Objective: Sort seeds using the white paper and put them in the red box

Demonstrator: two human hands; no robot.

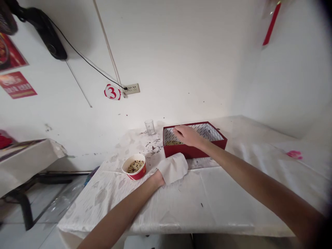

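My right hand (188,134) is over the left part of a red box (193,149) with a patterned white lining. Its fingers are curled together, and whatever they hold, if anything, is hidden. Light and dark beans or grains (172,142) lie on the box floor below it. A white paper napkin (174,168) covers most of my left hand (160,177), which rests on the table in front of the box with its fingers out of sight. To its left stands a red and white paper bowl (137,173) part-filled with mixed light and dark beans (135,166).
A clear glass (149,127) stands near the wall, with dark bits (153,148) scattered between it and the bowl. A patterned white cloth (103,207) covers the table. A pink scrap (294,154) lies at right. Another table (28,157) is at far left.
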